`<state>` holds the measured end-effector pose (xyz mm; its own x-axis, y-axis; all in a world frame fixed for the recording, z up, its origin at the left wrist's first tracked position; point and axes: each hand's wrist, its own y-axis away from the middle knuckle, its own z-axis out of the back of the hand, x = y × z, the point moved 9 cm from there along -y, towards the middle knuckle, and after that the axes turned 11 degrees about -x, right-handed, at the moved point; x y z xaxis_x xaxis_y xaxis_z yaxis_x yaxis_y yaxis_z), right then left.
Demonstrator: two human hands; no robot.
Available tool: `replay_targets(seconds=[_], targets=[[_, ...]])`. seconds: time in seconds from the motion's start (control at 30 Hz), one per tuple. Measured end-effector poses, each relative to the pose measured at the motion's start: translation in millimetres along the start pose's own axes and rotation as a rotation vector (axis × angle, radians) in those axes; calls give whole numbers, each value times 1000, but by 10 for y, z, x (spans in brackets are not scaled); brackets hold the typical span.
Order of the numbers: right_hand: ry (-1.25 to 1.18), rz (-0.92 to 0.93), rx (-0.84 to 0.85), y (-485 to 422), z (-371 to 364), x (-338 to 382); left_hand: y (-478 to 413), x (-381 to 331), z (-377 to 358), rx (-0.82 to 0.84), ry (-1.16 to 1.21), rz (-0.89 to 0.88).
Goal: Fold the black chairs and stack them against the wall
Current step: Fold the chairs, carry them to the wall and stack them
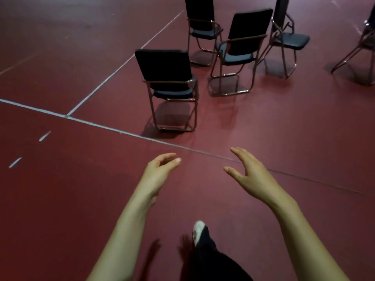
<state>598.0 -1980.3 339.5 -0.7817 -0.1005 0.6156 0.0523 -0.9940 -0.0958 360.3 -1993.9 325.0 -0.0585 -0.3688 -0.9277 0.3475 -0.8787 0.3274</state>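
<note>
Several black padded folding chairs with metal frames stand unfolded on the dark red floor ahead. The nearest chair (167, 78) shows me its back. Behind it to the right stands a second chair (241, 45), farther back a third chair (200, 21), and to the right another chair (288, 37). My left hand (160, 171) and my right hand (249, 173) reach forward over the floor, both empty with fingers apart, well short of the nearest chair.
A further chair (365, 43) is cut off by the right edge. White floor lines (105, 126) cross in front of the chairs. My foot in a white-toed shoe (199, 232) steps forward below my hands. No wall is in view.
</note>
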Motion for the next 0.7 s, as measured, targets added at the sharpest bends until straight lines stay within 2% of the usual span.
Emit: replay_targets(seconds=[0.2,0.37,0.57,0.7], targets=[[18,70,22,-2038,-199,360,-1692,-809,-223,-21,11,3],[-16,89,58,-3514,-600,589,-3154,-1188,-373,-26,24,15],[-70,27,-14,-5400,-1046,712,-5139,-1843,-631,20,77,-38],[-77,-5,-47,-6647,-1307,844,-6373,-2472,-782,53,22,-116]])
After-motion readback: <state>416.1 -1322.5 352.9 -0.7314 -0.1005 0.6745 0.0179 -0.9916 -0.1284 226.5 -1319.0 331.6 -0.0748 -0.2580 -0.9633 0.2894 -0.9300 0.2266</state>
